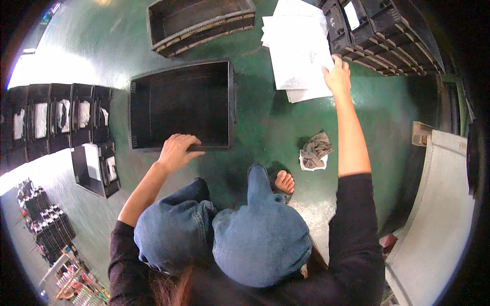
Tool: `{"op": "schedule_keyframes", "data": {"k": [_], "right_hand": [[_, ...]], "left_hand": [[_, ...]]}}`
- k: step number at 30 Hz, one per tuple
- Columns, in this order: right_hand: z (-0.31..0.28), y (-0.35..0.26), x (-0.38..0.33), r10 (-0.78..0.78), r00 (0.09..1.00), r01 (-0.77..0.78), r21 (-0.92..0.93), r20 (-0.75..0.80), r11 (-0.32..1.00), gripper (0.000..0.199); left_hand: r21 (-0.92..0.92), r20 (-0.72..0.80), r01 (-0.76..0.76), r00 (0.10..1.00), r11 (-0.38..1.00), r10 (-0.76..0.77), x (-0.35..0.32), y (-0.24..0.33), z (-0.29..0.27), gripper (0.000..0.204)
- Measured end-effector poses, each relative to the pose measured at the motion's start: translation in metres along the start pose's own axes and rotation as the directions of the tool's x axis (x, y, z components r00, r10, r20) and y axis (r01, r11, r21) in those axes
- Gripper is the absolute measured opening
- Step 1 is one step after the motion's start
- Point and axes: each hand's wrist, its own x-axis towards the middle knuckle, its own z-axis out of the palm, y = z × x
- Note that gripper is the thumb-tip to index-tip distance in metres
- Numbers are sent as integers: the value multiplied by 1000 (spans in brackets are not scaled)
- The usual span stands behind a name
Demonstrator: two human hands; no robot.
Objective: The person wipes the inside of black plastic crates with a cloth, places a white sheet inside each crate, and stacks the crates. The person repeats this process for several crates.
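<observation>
I am crouched on a green floor with my knees in blue jeans below me. My left hand (176, 150) grips the near rim of an empty black plastic crate (181, 104) that sits in front of me. My right hand (338, 76) is stretched far forward and rests on the near edge of a pile of white paper sheets (298, 48) lying on the floor. The fingers lie on the top sheet; whether they pinch it I cannot tell.
A second empty black crate (199, 23) sits farther back. Stacked black crates (380, 33) stand at the upper right. A row of black crates holding white bags (58, 120) lines the left. A crumpled grey rag (315, 151) lies by my bare foot (284, 181).
</observation>
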Motion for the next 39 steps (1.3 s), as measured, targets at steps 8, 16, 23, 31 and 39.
{"op": "schedule_keyframes", "data": {"k": [8, 16, 23, 31, 39], "right_hand": [[-46, 62, -153, -43, 983, 18, 142, 177, 990, 29], [-57, 72, -226, 29, 973, -99, 297, 231, 950, 27], [-76, 48, -226, -55, 879, 66, -8, 474, 998, 30], [-194, 37, -164, 3, 846, -218, 341, 533, 915, 24], [-311, 3, -120, -35, 967, -68, 386, 254, 920, 25]], "left_hand": [[-257, -632, -5, 758, 966, -164, -49, -30, -113, 11], [-922, -167, -366, 672, -128, -721, -77, -86, -100, 50], [-934, 90, -250, 532, -257, -842, -68, -105, 26, 51], [-920, 70, -299, 509, -252, -858, -45, -79, 15, 51], [-896, -202, -442, 510, -53, -836, -36, -46, -111, 61]]}}
